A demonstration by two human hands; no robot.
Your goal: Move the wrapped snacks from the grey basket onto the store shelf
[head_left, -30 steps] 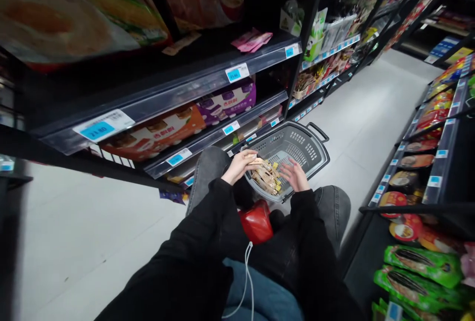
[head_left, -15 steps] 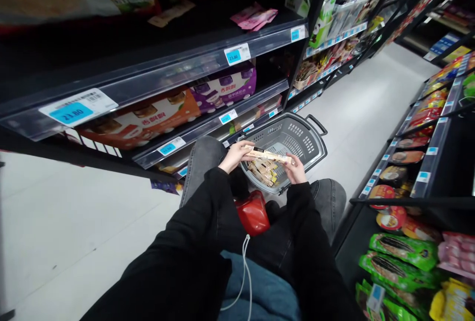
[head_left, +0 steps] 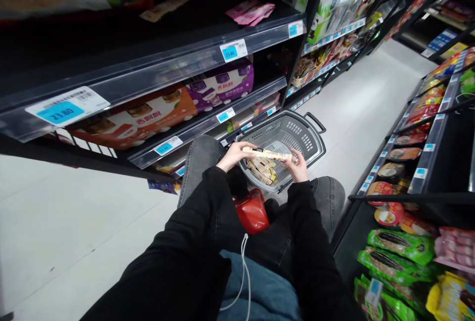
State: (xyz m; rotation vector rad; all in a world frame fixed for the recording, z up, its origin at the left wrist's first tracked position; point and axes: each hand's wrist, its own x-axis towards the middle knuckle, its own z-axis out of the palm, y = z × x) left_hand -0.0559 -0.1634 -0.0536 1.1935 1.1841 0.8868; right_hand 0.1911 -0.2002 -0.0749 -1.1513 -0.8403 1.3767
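Note:
Between my two hands I hold a narrow cream stick packet (head_left: 269, 154) with a dark patch near its left end, too small to read. My left hand (head_left: 235, 155) pinches the left end, and my right hand (head_left: 298, 166) grips the right end. Both are above the near part of a grey shopping basket (head_left: 309, 138). Inside the basket, under the packet, lie several similar loose packets (head_left: 261, 170) in beige and yellow. A shiny red object (head_left: 253, 211) sits between my knees, close to the basket's near rim; I cannot tell what it is.
A dark shelf (head_left: 148, 68) on the left carries orange cartons (head_left: 152, 115), a purple carton (head_left: 224, 83) and pink sachets (head_left: 252, 12). On the right, another shelf holds cup-shaped packs (head_left: 389, 213) and green bags (head_left: 401, 246). Pale floor (head_left: 356, 98) runs ahead between the shelves.
The packet has turned slightly and lies more level. My right hand has shifted its fingers a little at its end. The whole view has moved slightly.

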